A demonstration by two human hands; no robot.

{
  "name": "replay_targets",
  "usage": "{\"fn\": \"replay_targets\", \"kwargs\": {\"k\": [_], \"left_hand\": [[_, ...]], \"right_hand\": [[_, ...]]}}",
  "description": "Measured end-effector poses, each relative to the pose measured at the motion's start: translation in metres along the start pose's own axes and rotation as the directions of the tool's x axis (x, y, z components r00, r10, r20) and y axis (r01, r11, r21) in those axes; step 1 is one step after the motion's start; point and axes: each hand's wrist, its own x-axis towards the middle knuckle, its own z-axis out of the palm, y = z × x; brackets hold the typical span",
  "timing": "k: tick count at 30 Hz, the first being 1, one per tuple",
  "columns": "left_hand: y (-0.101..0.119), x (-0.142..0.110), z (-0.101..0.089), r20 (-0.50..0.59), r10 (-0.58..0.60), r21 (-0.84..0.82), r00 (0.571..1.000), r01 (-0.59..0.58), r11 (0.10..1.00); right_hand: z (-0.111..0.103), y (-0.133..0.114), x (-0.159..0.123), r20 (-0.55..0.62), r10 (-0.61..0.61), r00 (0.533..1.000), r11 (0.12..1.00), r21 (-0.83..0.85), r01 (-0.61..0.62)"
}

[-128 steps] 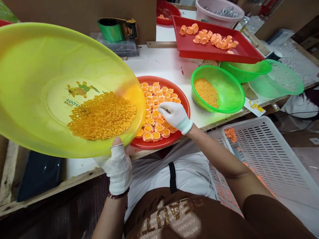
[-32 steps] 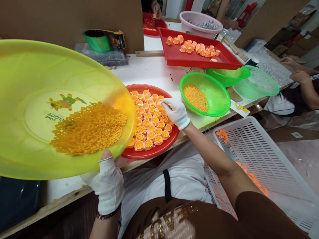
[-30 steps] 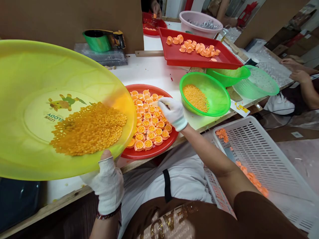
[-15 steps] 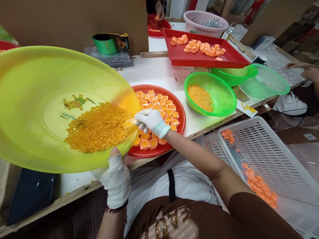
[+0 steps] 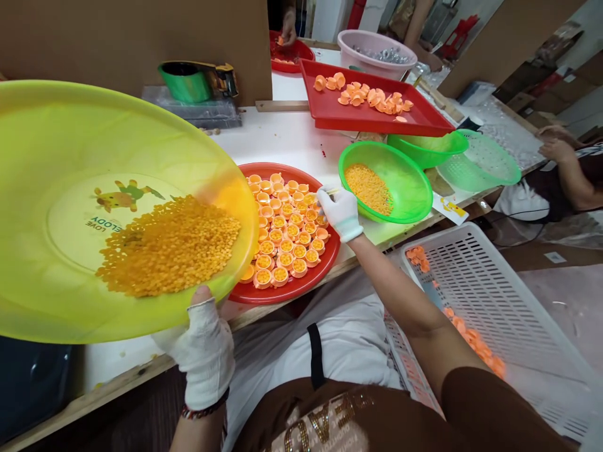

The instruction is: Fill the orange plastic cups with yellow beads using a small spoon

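The left hand (image 5: pixel 203 351), in a white glove, gripped the near rim of the big yellow basin (image 5: pixel 56 157), fingers closed under it and thumb on top, holding it tilted so the yellow beads (image 5: pixel 169 245) pooled just above the thumb. The right hand (image 5: pixel 342 213) hovered over the far side of the red plate (image 5: pixel 330 260), fingertips pinched on a small pale scoop (image 5: pixel 332 191); whether it carried beads could not be told. Below those fingers stood the orange cups (image 5: pixel 287 229), most already filled. To do this well, the basin probably needed keeping steady and each scoop tipped squarely over one empty cup so nothing spilled between
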Motion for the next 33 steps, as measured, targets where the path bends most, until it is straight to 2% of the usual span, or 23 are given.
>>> {"fn": "replay_targets", "kwargs": {"k": [3, 5, 7, 10, 13, 15, 17, 20, 22, 23, 25, 28, 30, 33], "left_hand": [[0.01, -0.004, 0.004, 0.001, -0.018, -0.038, 1.0, 0.018, 0.999], [0.013, -0.005, 0.004, 0.009, -0.018, -0.023, 1.0, 0.018, 1.0], [0.013, -0.004, 0.003, 0.021, -0.001, -0.008, 1.0, 0.002, 1.0], [0.01, -0.003, 0.004, 0.002, 0.009, -0.03, 1.0, -0.009, 1.0], [0.007, -0.002, 0.006, -0.032, -0.014, -0.052, 0.999, 0.012, 0.999], [0.004, -0.002, 0.007, -0.039, -0.006, -0.052, 0.999, 0.004, 0.999], [0.001, -0.002, 0.007, -0.046, 0.002, -0.047, 0.999, -0.005, 0.999], [-0.001, -0.003, 0.005, -0.037, 0.004, -0.041, 0.999, -0.006, 0.999], [0.001, -0.003, 0.005, -0.013, 0.02, -0.039, 1.0, -0.02, 0.999], [0.003, -0.004, 0.005, -0.005, 0.028, -0.035, 1.0, -0.028, 0.999], [0.006, -0.004, 0.006, -0.005, 0.036, -0.017, 0.999, -0.036, 0.999], [0.01, -0.004, 0.006, -0.009, 0.038, -0.018, 0.999, -0.038, 0.999], [0.011, -0.004, 0.006, 0.003, 0.039, -0.022, 0.999, -0.039, 0.999], [0.011, -0.002, 0.004, 0.01, 0.033, -0.001, 0.999, -0.033, 0.999]], "right_hand": [[0.001, 0.012, 0.001, 0.007, -0.146, 0.989, 0.978, -0.15, 0.145], [0.001, 0.014, 0.0, -0.007, -0.165, 0.986, 0.973, -0.164, 0.161], [0.0, 0.01, 0.0, -0.035, -0.102, 0.994, 0.99, -0.105, 0.098], [0.004, -0.002, -0.003, -0.03, 0.091, 0.995, 0.989, 0.122, -0.087], [0.019, -0.019, -0.013, 0.144, 0.233, 0.962, 0.904, 0.332, -0.268], [0.037, -0.03, -0.026, 0.301, 0.214, 0.929, 0.891, 0.33, -0.312], [0.06, -0.041, -0.042, 0.399, 0.102, 0.911, 0.947, 0.243, -0.213], [0.094, -0.056, -0.066, 0.478, -0.125, 0.869, 0.991, 0.096, 0.09], [0.11, -0.064, -0.077, 0.541, -0.16, 0.826, 0.986, 0.046, 0.161], [0.114, -0.067, -0.079, 0.575, -0.123, 0.809, 0.992, 0.042, 0.121], [0.116, -0.07, -0.079, 0.629, 0.015, 0.777, 0.994, 0.074, -0.079], [0.099, -0.066, -0.069, 0.652, 0.199, 0.731, 0.882, 0.206, -0.424], [0.078, -0.058, -0.059, 0.619, 0.253, 0.744, 0.784, 0.319, -0.533], [0.039, -0.043, -0.042, 0.477, 0.309, 0.823, 0.718, 0.45, -0.531]]}}
